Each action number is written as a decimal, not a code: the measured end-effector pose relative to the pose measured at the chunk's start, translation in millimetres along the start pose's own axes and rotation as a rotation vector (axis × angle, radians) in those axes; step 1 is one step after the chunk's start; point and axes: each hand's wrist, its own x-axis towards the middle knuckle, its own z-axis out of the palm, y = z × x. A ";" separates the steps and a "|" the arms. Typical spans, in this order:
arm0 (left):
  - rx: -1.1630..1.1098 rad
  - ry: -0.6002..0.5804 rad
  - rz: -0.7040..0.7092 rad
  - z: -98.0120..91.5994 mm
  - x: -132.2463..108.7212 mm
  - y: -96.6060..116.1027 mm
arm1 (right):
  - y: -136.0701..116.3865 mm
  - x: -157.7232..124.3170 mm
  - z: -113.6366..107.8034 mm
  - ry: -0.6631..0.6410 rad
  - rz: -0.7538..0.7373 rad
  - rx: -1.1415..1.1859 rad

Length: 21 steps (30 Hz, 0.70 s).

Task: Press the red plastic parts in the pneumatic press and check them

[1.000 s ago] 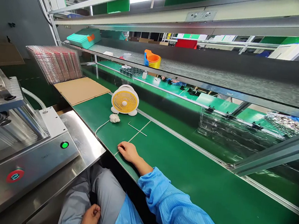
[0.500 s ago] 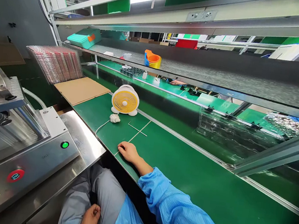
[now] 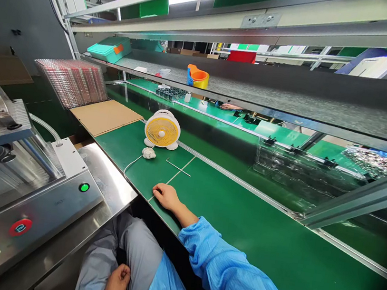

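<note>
My right hand point(image 3: 166, 196) lies palm down on the near edge of the green bench mat point(image 3: 247, 224), fingers loosely stretched and holding nothing. Its blue sleeve point(image 3: 213, 263) rests along the mat. My left hand point(image 3: 116, 284) sits on my grey-trousered thigh below the bench, fingers curled in with nothing visible in them. A small yellow and white desk fan point(image 3: 162, 130) stands beyond my right hand. A crumpled white wad point(image 3: 148, 153) and the fan's white cord lie in front of it.
A steel machine with a green button point(image 3: 83, 187) and a red button point(image 3: 19, 226) stands at my left. A cardboard sheet point(image 3: 106, 116) and a stack of clear trays point(image 3: 71, 81) lie at the far left. Clear plastic trays point(image 3: 294, 166) sit on the conveyor. Another person's hand point(image 3: 229, 106) works across the line.
My hands have not moved. The clear trays on the conveyor have drifted slightly left, and another person's hand has come into view at the far right.
</note>
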 end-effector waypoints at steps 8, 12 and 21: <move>-0.042 -0.010 -0.010 -1.8 -2.1 5.2 | 0.5 0.3 0.5 -0.003 0.000 -0.008; -0.056 -0.006 0.015 2.8 2.7 -8.5 | 1.1 0.5 0.9 -0.007 -0.003 -0.012; -0.069 -0.016 0.008 3.6 5.3 -11.8 | 1.0 0.3 1.3 0.000 -0.016 -0.010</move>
